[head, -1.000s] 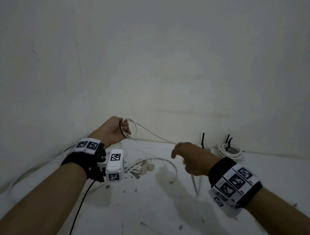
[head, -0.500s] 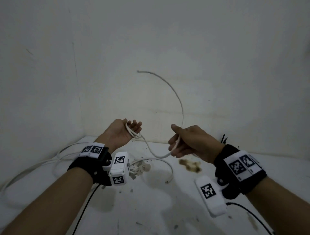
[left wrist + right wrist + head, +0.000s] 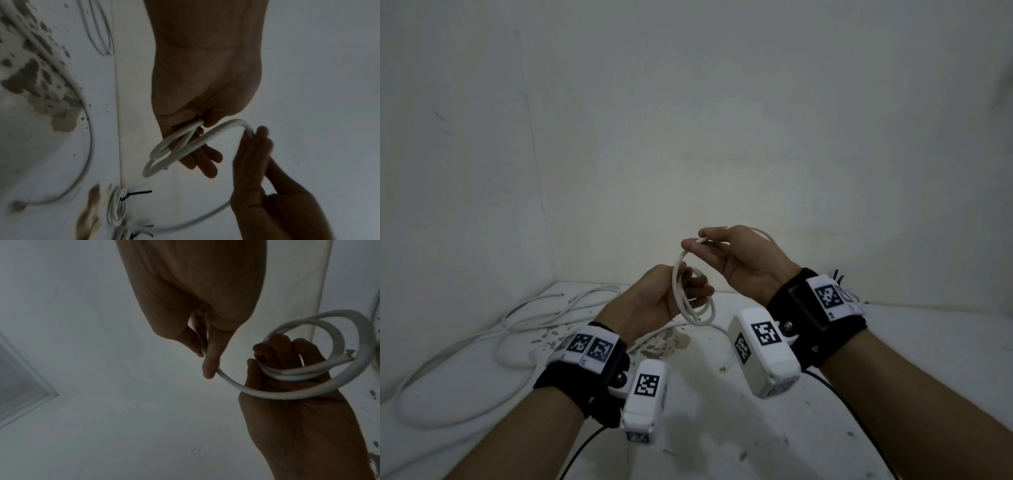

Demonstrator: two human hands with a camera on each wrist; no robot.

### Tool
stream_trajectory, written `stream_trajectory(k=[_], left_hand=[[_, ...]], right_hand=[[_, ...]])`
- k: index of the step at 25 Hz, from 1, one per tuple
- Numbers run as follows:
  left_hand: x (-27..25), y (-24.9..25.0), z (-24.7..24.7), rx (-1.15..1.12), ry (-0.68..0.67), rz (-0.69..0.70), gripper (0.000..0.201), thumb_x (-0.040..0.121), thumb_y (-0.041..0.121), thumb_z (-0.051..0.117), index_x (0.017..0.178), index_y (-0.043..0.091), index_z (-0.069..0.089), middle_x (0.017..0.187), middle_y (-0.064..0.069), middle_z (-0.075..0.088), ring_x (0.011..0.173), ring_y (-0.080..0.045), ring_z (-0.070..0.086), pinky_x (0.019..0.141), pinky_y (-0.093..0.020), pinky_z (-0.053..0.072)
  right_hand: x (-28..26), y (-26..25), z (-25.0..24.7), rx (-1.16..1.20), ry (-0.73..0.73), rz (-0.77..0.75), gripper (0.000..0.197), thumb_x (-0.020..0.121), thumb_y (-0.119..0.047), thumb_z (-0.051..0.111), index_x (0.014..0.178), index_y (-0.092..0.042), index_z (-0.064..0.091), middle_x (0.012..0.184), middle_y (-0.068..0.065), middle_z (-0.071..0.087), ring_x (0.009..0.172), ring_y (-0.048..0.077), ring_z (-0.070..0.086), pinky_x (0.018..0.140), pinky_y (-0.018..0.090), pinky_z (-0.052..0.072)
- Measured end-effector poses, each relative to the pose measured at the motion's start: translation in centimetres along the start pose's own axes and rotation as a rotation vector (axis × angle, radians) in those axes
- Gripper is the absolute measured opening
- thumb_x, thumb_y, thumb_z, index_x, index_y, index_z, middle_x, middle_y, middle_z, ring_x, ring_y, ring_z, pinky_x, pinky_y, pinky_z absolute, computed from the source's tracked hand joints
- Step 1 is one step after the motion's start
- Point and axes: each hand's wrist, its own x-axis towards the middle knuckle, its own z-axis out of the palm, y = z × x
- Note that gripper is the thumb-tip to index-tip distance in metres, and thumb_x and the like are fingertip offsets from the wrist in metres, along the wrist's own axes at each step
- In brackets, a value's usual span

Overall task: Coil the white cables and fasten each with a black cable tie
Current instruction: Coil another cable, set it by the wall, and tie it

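My left hand [image 3: 657,301] is raised above the table and its curled fingers grip a small coil of white cable [image 3: 693,308] of about three loops. In the left wrist view the coil [image 3: 164,155] hangs from those fingers. My right hand [image 3: 743,267] sits just above and to the right and pinches the cable's free end [image 3: 702,241] between thumb and forefinger. The right wrist view shows that pinch [image 3: 205,353], with the cable curving down into the coil [image 3: 298,376] in the left hand [image 3: 287,386].
Loose white cables [image 3: 524,318] sprawl over the white table's left side near the wall corner. Two tied coils [image 3: 117,206] with black ties [image 3: 137,193] lie by the back wall, mostly hidden behind my right wrist in the head view. Chipped paint patches [image 3: 664,342] mark the table.
The cable tail that arced high above the hands has been brought down. My right hand rose and moved left to the left hand, adding a loop to the coil.
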Motion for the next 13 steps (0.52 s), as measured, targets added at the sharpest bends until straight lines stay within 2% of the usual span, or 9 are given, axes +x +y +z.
stream_trajectory(k=[3, 5, 7, 9, 13], left_hand=[[-0.6, -0.4, 0.5, -0.062, -0.035, -0.014, 0.033, 0.101, 0.014, 0.038, 0.076, 0.003, 0.057, 0.063, -0.01, 0.065, 0.056, -0.023, 0.067, 0.06, -0.031, 0.054], [-0.5, -0.6, 0.5, -0.142, -0.015, -0.012, 0.033, 0.099, 0.014, 0.037, 0.072, 0.005, 0.055, 0.061, -0.009, 0.059, 0.051, -0.02, 0.061, 0.063, -0.033, 0.049], [-0.4, -0.6, 0.3, -0.146, 0.022, -0.005, 0.031, 0.097, 0.015, 0.034, 0.071, 0.009, 0.05, 0.055, -0.004, 0.049, 0.042, -0.015, 0.048, 0.052, -0.028, 0.043], [-0.2, -0.8, 0.2, -0.03, 0.043, -0.008, 0.029, 0.096, 0.017, 0.031, 0.072, 0.013, 0.045, 0.05, 0.001, 0.039, 0.034, -0.011, 0.03, 0.041, -0.023, 0.034], [-0.1, -1.2, 0.3, 0.205, 0.062, -0.006, 0.027, 0.097, 0.02, 0.031, 0.074, 0.015, 0.044, 0.05, 0.005, 0.026, 0.033, -0.009, 0.017, 0.037, -0.021, 0.026]], right_hand=[[0.3, 0.8, -0.6, 0.021, 0.033, -0.006, 0.01, 0.096, 0.007, 0.048, 0.093, 0.002, 0.056, 0.081, 0.022, 0.067, 0.083, 0.031, 0.073, 0.079, 0.033, 0.06], [0.1, 1.4, -0.9, 0.027, 0.025, -0.007, 0.012, 0.097, 0.007, 0.047, 0.092, 0.002, 0.056, 0.083, 0.023, 0.067, 0.083, 0.031, 0.073, 0.079, 0.031, 0.06], [-0.2, 1.5, -1.3, 0.032, 0.031, -0.026, 0.011, 0.097, 0.007, 0.047, 0.092, 0.003, 0.057, 0.086, 0.024, 0.068, 0.083, 0.031, 0.073, 0.079, 0.032, 0.061], [-0.2, 1.0, -1.9, 0.037, 0.065, -0.083, 0.01, 0.097, 0.007, 0.049, 0.093, 0.004, 0.058, 0.083, 0.024, 0.07, 0.082, 0.03, 0.075, 0.078, 0.031, 0.061], [0.3, -0.3, -2.5, -0.118, 0.136, -0.185, 0.008, 0.096, 0.006, 0.053, 0.098, 0.009, 0.06, 0.086, 0.025, 0.068, 0.085, 0.033, 0.075, 0.076, 0.03, 0.063]])
